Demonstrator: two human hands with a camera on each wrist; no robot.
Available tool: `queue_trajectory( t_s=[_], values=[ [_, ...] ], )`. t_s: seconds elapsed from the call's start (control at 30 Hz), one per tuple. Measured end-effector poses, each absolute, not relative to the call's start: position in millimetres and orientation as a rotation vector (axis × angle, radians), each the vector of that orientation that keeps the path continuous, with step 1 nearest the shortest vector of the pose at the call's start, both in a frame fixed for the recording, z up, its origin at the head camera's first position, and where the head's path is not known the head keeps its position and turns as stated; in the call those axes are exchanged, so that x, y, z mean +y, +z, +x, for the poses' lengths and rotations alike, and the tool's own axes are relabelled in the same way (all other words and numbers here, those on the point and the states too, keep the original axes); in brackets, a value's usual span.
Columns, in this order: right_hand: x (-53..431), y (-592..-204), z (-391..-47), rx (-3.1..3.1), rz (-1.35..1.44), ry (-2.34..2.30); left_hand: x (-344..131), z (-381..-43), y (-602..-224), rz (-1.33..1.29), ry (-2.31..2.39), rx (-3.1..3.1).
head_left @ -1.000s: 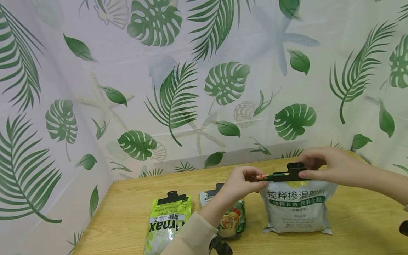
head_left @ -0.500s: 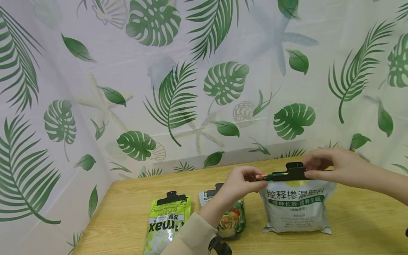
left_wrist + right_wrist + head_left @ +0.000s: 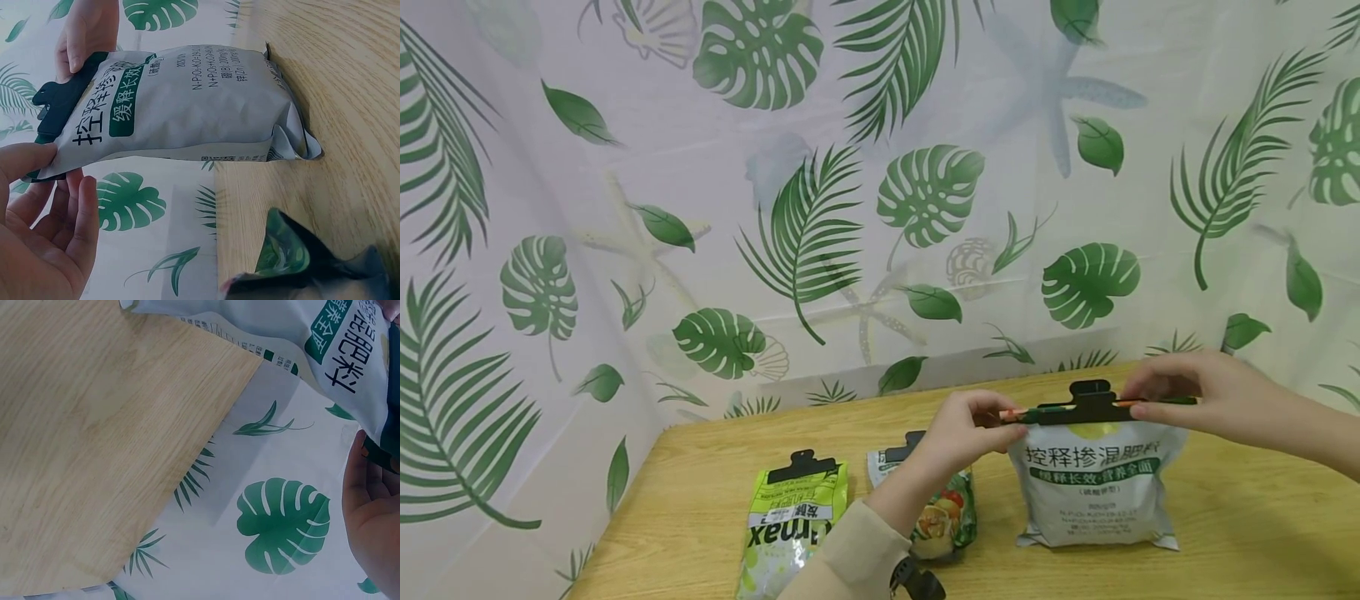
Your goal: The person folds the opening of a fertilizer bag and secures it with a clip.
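A white fertilizer bag stands upright on the table at the right in the head view. Its top is folded down, and a wide black clip sits on the fold. My left hand pinches the top left corner of the bag between thumb and fingers, as the left wrist view also shows. My right hand pinches the folded top edge at the right of the clip, thumb in front and fingers behind. In the right wrist view only part of the right hand shows.
A lime-green bag with a black clip lies on the wooden table at the left. Between it and the white bag is a vegetable-printed bag, also clipped and partly behind my left arm. A leaf-printed cloth hangs behind.
My right hand has slid right along the fold, off the clip, baring the clip's right end and more of the folded edge. My left hand has stayed at the left corner.
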State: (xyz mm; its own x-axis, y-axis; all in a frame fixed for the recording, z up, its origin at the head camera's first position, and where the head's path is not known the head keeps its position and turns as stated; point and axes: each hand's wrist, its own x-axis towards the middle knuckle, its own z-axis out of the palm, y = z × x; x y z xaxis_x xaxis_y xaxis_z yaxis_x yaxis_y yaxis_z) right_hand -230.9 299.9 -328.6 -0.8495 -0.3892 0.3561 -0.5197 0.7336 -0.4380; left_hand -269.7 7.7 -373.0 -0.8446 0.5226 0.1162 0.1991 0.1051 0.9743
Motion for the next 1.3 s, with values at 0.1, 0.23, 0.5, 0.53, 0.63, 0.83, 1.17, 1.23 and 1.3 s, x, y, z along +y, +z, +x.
queue_trajectory(
  t_s=[0.1,0.23,0.5,0.53,0.63,0.83,1.17,1.23,1.3],
  values=[
    [302,-332,-231,-2.669,0.721,0.788,8,-269,-374,0.711,1.811,2.132],
    [307,-337,-233,-2.657,0.708,0.788,7,-269,-374,0.705,1.812,2.137],
    [311,-343,-233,-2.622,0.72,0.848,8,-270,-374,0.726,1.806,2.139],
    [311,-344,-233,-2.618,0.725,0.852,8,-270,-374,0.725,1.807,2.137],
    [313,-346,-232,-2.61,0.73,0.849,8,-269,-374,0.716,1.809,2.129],
    [316,-352,-230,-2.622,0.686,0.798,8,-269,-374,0.72,1.808,2.12],
    [321,-357,-229,-2.669,0.655,0.864,8,-270,-374,0.734,1.818,2.102],
    [321,-358,-228,-2.686,0.648,0.867,8,-270,-375,0.729,1.816,2.105],
    [321,-359,-227,-2.695,0.633,0.878,8,-270,-375,0.723,1.816,2.106]
  ],
)
